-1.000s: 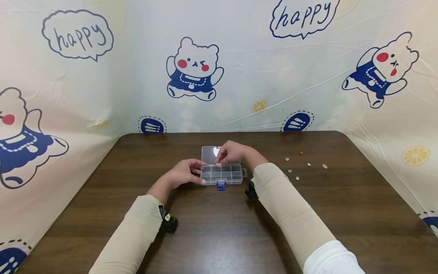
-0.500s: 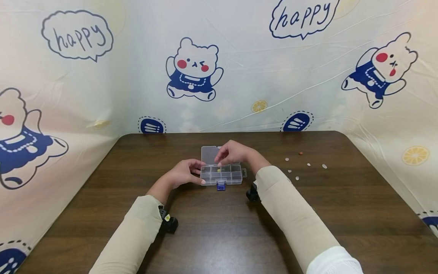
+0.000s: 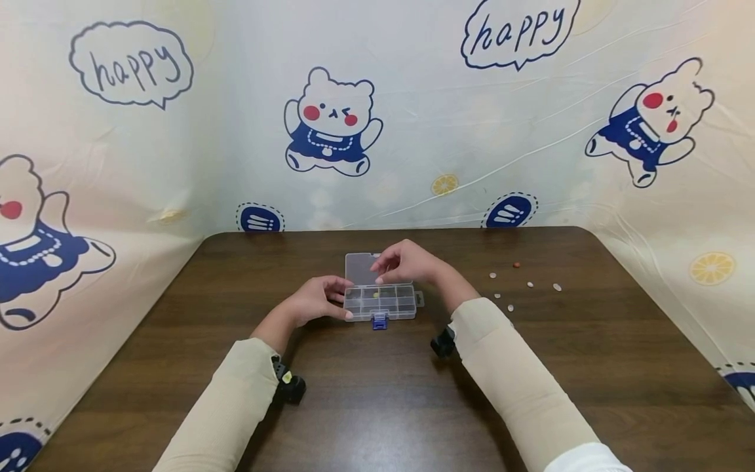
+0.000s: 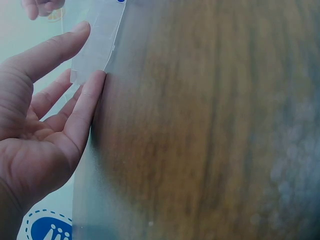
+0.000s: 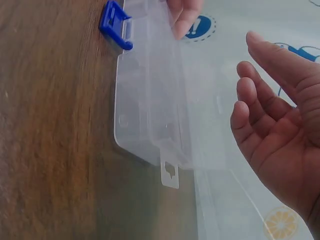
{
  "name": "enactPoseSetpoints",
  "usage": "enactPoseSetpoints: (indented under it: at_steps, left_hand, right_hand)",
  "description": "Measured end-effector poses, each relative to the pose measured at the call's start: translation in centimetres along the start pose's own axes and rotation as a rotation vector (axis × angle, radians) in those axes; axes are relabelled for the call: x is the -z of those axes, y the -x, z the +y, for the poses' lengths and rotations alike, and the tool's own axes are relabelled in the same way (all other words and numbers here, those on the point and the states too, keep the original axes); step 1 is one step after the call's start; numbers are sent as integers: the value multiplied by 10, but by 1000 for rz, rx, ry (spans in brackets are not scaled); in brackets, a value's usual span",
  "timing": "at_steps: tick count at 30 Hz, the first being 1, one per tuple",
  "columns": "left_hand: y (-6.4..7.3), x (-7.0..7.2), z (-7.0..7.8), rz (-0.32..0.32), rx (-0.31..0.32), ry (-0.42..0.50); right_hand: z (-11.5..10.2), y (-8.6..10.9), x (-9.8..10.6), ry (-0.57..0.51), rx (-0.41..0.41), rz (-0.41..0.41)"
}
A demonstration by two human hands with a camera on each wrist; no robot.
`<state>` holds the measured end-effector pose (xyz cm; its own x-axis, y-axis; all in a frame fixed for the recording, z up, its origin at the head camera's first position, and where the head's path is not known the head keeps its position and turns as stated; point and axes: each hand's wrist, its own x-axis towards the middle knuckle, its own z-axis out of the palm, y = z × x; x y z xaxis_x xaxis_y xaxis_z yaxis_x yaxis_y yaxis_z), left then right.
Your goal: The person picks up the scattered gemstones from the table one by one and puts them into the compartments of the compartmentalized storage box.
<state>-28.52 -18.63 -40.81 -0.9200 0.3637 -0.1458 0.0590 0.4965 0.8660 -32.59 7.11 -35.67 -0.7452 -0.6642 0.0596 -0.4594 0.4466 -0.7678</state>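
A clear plastic compartment box [image 3: 386,314] with a blue latch [image 3: 379,322] stands on the table, its lid [image 3: 360,267] tipped back. A small yellow piece [image 3: 376,295] lies in a back-row compartment. My left hand [image 3: 315,300] holds the box's left end, thumb at the front corner and fingers at the back. In the left wrist view, thumb and fingers [image 4: 85,107] lie about that end. Over the back of the box hovers my right hand [image 3: 408,262]; the right wrist view shows its thumb and fingers apart, with nothing between them.
To the right on the brown table [image 3: 366,393] lie several small pale pieces, one white piece [image 3: 557,287] farthest right, and a reddish-brown piece [image 3: 516,265] at the back. A hanging tab [image 5: 170,174] sticks out from the box's right end. A printed curtain [image 3: 413,131] stands behind the table.
The small yellow piece has gone from my right fingertips into a back compartment of the box. My right hand has then lifted slightly and shifted right. The left hand stays at the box.
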Motion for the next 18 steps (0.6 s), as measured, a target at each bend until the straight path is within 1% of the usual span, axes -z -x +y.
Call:
enactPoseSetpoints:
  at_steps: [3,7,12,18]
  left_hand:
    - [1,-1,-1,0,3,6]
    - [1,-2,-1,6,12,5]
    - [1,-1,0,6,2,-3]
    - [1,-1,1,7,0,-3]
  right_hand:
    - [-2,5,-2,-18,25,44]
    - [-3,11,-3,-49,58,80]
    - [-7,19,-3,-109,66,107]
    - [-6,28,-2,-130,64,141]
